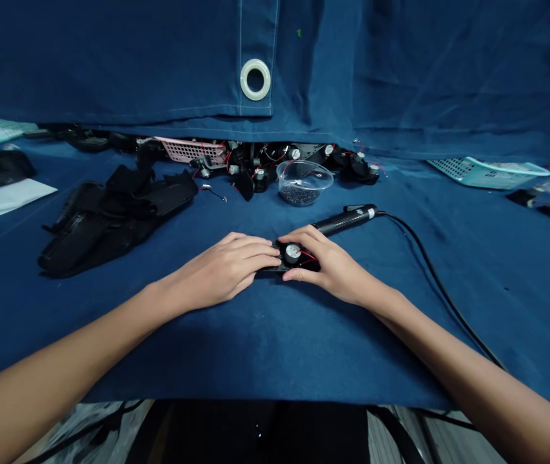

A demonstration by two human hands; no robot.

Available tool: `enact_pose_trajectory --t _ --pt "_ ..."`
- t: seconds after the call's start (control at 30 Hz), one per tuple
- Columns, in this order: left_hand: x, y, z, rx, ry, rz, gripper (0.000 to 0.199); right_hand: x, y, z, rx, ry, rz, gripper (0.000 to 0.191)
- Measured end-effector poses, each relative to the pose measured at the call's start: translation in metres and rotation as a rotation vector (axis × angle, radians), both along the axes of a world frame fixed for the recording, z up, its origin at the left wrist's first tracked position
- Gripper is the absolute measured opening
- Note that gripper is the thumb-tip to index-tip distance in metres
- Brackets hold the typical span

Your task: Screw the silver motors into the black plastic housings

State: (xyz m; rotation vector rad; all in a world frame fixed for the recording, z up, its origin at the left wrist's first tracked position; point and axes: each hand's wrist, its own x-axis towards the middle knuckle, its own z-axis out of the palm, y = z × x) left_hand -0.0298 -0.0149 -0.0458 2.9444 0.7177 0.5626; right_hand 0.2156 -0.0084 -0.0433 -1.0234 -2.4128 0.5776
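Red-wired black component [290, 255] held between left hand [221, 269], right hand [335, 265].

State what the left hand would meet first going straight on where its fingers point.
The black wired module, which the left hand seems already to touch, though depth is hard to judge.

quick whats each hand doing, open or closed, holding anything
Left hand: holding the black part with red wires, fingers closed over it.
Right hand: closed on the same part; corded black tool at its thumb, grip on it unclear.
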Motion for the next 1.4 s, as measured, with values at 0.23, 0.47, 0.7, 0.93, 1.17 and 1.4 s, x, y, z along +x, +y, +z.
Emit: enact_pose_trajectory --t 0.23,0.47,0.7,0.93,1.17,1.4 --pt "0.002 0.001 0.003 -0.044 -0.021 0.029 0.039 0.001 0.002 0.0 -0.033 0.017 -0.022 0.058" --pt "0.001 0.0 0.003 -0.025 -0.02 0.029 0.038 0.001 0.0 -0.005 -0.037 0.042 -0.022 0.06" --pt "0.001 0.0 0.006 -0.008 0.015 0.023 0.04 0.007 0.003 -0.001 -0.082 0.063 0.004 0.055" --pt "-0.001 0.001 0.006 0.007 0.042 0.02 0.04 0.007 0.005 0.003 -0.02 0.087 -0.046 0.025" --pt "-0.003 0.002 0.009 -0.003 0.06 -0.01 0.047 0.006 0.007 0.005 0.019 0.044 -0.043 0.022" --pt "-0.004 0.003 0.011 -0.025 0.057 -0.02 0.045 0.006 0.006 0.006 0.022 0.053 -0.049 0.022"
